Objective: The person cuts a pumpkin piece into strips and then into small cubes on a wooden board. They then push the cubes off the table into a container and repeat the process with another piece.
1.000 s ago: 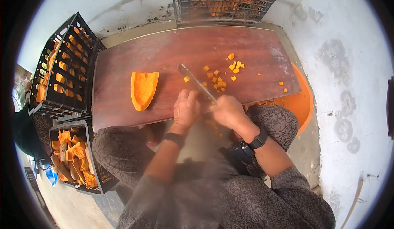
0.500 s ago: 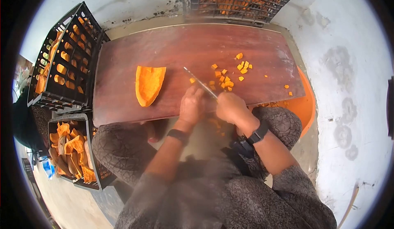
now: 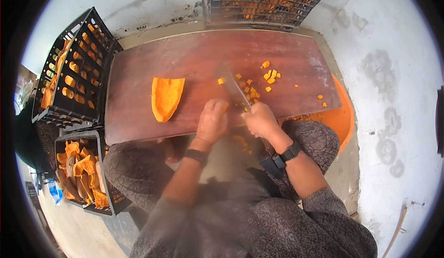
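A knife is in my right hand, its fingers wrapped round the handle. The blade, blurred toward the tip, points up and left over the board, its flat side turned more to view. Just left of it, my left hand is closed at the board's near edge, with a bit of orange pumpkin showing at the fingertips. Small pumpkin cubes lie beside and partly behind the blade. Farther left on the reddish board rests a large hollowed pumpkin wedge.
A black crate of pumpkin pieces stands left, above another crate holding pumpkin pieces. A crate of orange pieces sits behind the board. An orange basin is partly under the board's right side, near a white wall.
The knife has turned from edge-on to showing its flat side, and its tip has swung right. My right hand has shifted slightly right and down; my left hand has moved slightly left.
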### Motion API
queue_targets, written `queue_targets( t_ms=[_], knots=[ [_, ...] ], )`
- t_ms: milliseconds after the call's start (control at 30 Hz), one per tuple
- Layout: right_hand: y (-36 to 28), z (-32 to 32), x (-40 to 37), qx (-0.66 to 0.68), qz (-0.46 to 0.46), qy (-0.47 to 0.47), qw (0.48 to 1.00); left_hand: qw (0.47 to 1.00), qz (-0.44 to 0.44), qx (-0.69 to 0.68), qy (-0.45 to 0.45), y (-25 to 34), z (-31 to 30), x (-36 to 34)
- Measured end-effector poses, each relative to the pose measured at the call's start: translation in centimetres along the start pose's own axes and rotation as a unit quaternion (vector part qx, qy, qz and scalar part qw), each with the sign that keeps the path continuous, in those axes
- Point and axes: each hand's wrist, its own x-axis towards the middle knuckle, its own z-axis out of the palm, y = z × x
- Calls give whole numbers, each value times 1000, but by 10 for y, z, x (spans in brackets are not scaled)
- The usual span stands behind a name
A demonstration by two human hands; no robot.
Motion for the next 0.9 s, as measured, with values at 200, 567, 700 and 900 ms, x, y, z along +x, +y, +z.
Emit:
queue_targets(
  t_ms=[200, 567, 700, 900],
  knots=[
    [7, 1, -15, -198, -168, 95, 961, 999, -20, 31, 3, -3, 6, 1],
    [-3, -1, -27, -249, -107, 49, 961, 998, 14, 25, 49, -8, 8, 3],
    [4, 9, -11, -272, -125, 46, 953, 999, 9, 38, 24, -10, 8, 4],
    [-34, -2, -1, -256, -14, -36, 966, 999, 7, 42, 19, -7, 7, 3]
  ],
)
